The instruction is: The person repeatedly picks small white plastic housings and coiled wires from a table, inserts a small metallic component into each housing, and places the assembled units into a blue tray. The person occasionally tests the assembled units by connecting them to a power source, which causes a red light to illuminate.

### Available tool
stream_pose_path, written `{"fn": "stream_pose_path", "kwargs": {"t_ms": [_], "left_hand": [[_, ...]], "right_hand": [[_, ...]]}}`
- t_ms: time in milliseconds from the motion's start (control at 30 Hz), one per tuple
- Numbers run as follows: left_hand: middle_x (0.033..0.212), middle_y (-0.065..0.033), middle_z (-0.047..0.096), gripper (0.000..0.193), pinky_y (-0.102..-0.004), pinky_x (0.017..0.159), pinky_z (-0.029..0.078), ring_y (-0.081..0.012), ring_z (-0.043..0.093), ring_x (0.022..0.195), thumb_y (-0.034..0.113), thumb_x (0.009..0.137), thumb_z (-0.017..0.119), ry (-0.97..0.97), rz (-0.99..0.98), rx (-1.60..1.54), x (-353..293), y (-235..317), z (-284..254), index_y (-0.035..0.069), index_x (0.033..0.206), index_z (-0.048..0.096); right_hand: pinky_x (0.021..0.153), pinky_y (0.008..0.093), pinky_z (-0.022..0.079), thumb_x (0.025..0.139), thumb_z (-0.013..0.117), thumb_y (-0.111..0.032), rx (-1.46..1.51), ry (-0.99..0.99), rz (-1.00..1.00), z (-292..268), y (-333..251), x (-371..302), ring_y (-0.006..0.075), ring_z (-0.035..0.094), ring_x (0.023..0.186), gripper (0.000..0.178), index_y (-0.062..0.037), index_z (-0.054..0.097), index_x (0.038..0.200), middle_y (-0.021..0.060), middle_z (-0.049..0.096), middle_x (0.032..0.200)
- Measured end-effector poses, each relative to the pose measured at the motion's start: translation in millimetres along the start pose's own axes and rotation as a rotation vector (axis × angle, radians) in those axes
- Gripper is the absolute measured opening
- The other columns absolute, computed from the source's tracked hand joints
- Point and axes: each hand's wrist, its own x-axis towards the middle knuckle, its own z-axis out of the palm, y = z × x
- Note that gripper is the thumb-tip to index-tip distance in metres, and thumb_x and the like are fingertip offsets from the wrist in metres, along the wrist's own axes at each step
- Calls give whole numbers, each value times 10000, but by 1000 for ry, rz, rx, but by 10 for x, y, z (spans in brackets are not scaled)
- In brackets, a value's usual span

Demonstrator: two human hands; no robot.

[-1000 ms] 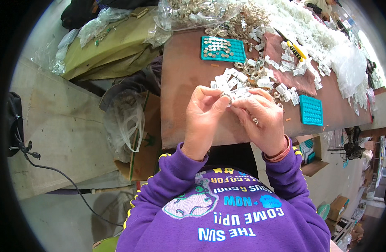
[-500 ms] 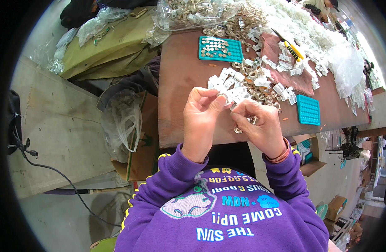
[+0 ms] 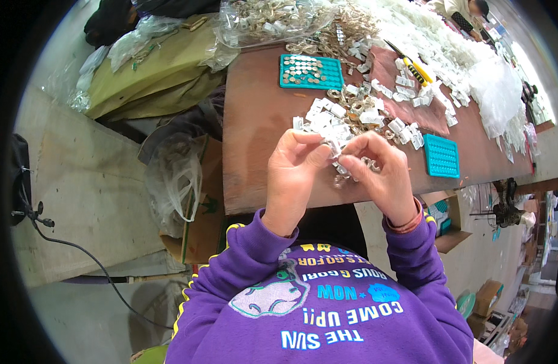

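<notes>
In front of my chest, at the table's near edge, my two hands meet over a small white plastic piece. My left hand pinches it between thumb and forefinger. From the other side my right hand closes thumb and forefinger on its near end; the exact grip is partly hidden. Just beyond my fingertips lies a pile of similar white plastic pieces. Clear, beige-tinted coils are mixed in on its right, and some lie behind my right fingers.
A teal tray holding many round, coin-like metal discs lies at the far left of the brown table. Another teal tray sits at right. Yellow-handled pliers rest on a pink cloth. White pieces heap up behind; a plastic bag hangs at left.
My right fingers have shifted and opened out a little, and more of the white piece shows between my hands. The whole view has moved slightly.
</notes>
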Motion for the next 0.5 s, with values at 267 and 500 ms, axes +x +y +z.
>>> {"fn": "stream_pose_path", "kwargs": {"t_ms": [267,500], "left_hand": [[928,-78,662,172,-253,742,523,-125,630,801,56,906,661,-131,-133,-182,4,41,-24,17,1042,565],[998,-80,654,124,-296,738,558,-150,653,886,127,963,598,-251,-323,-298,-6,97,-64,47,1046,554]], "right_hand": [[587,186,450,891,696,-134,771,-178,367,-5,186,109,57,571,722,164,-51,555,901,12,613,844],[630,183,497,884,706,-140,928,-214,500,-12,220,47,74,614,786,162,-64,567,920,19,616,912]]}}
